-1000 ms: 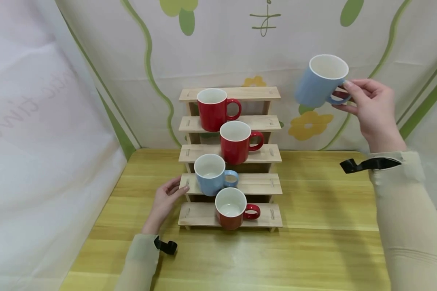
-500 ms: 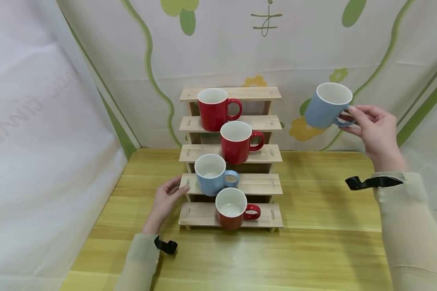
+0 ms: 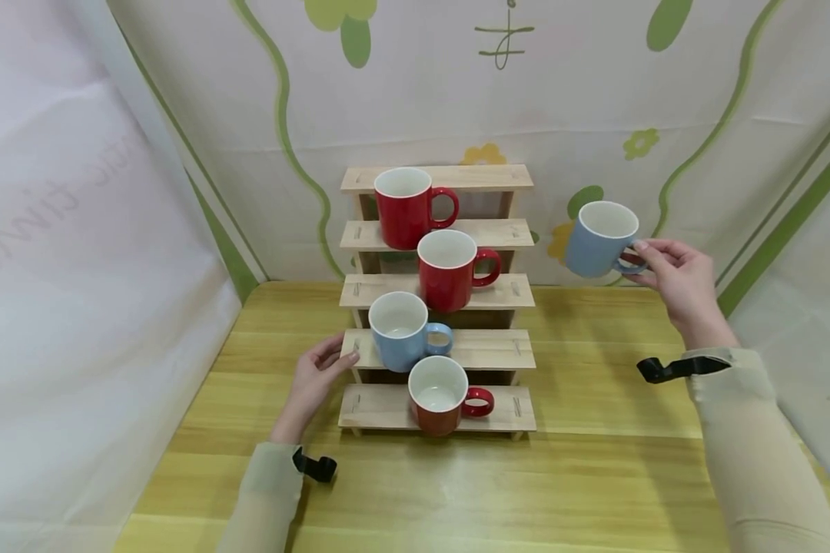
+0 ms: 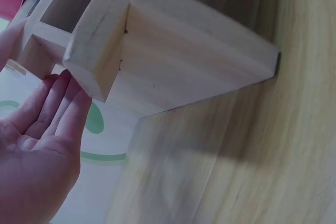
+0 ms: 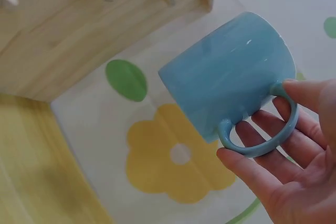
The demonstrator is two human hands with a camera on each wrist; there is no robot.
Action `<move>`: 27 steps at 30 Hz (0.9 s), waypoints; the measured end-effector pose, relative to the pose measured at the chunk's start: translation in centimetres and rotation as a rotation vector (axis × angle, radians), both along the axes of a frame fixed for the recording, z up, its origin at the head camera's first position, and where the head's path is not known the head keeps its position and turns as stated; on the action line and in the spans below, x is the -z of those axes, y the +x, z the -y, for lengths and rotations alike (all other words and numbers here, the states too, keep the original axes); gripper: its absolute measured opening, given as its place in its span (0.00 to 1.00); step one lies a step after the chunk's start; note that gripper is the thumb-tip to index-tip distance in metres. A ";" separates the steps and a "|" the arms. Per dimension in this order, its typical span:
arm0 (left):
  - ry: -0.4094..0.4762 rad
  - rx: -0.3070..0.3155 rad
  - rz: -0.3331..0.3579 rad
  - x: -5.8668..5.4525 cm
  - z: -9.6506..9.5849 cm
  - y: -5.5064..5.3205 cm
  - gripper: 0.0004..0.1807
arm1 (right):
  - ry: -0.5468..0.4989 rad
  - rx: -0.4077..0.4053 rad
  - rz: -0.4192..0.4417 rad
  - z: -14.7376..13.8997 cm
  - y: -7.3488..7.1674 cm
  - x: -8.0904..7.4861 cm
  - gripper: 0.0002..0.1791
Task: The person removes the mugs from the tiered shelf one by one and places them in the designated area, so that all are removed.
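Light-blue mug (image 3: 591,252) is hanging in mid-air R of the wooden rack (image 3: 512,411), approx. upright; R hand (image 3: 686,284) is pinching its handle btwn thumb & fingers. Over the last sec. it's been coming down against the backdrop (image 3: 415,100), now nearing the counter's (image 3: 595,484) back edge in head view & edging in toward the rack. L hand (image 3: 310,382) is staying put, lightly clasping the L end of the rack's 2nd-lowest shelf, prob. steadying it. Top red mug (image 3: 403,219), second red mug (image 3: 444,283), shelved blue mug (image 3: 400,346) & bottom red mug (image 3: 434,416) aren't shifting. So work's looking mid-carry: held mug isn't touching any shelf yet.
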State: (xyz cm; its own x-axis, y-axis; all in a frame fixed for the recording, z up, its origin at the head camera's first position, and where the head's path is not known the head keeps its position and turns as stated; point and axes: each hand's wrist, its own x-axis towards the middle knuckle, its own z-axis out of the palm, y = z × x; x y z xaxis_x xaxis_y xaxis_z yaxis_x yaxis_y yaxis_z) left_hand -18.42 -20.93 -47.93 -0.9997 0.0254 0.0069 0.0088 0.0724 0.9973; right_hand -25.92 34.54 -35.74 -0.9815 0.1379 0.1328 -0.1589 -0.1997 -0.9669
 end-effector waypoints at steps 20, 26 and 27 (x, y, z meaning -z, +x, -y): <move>-0.035 0.014 0.021 -0.3 0.2 0.0 0.32 | 0.078 -0.009 0.025 1.2 -0.5 6.0 0.17; -0.029 0.013 0.014 -0.3 0.1 0.1 0.32 | 0.096 -0.002 0.047 1.1 -0.5 7.1 0.19; -0.030 0.011 0.011 -0.3 0.1 0.1 0.32 | 0.096 -0.002 0.050 1.1 -0.5 7.3 0.19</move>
